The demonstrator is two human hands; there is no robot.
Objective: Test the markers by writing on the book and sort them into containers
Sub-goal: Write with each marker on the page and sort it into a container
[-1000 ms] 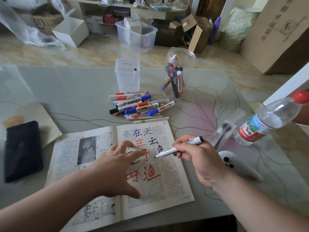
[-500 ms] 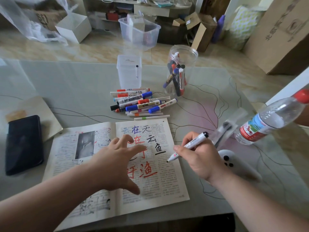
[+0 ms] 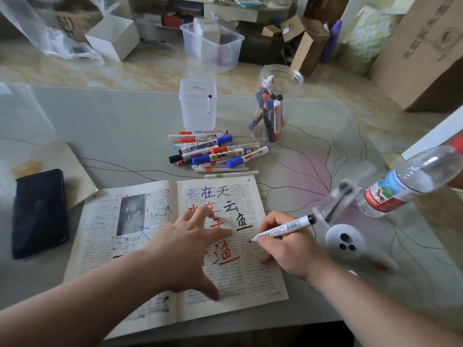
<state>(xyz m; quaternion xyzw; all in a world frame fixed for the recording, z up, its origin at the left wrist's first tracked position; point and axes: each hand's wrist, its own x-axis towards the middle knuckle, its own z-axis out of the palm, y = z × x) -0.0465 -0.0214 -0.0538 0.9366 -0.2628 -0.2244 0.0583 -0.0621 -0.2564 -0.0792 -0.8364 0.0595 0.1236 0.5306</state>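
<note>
Book (image 3: 100, 221) page handwritten 在天, 云, 鱼, 渔, top marker (image 3: 200, 135) labelled 记号笔, second marker (image 3: 206, 140) perhaps WHITEBOARD

Scribbled-on open book (image 3: 100, 229) lies flat at the desk's near edge, a white marker (image 3: 288, 227) tip-down on its right page. Marker pile (image 3: 215, 154) just behind; square tub (image 3: 198, 108) and round jar (image 3: 275, 83) beyond.
</note>
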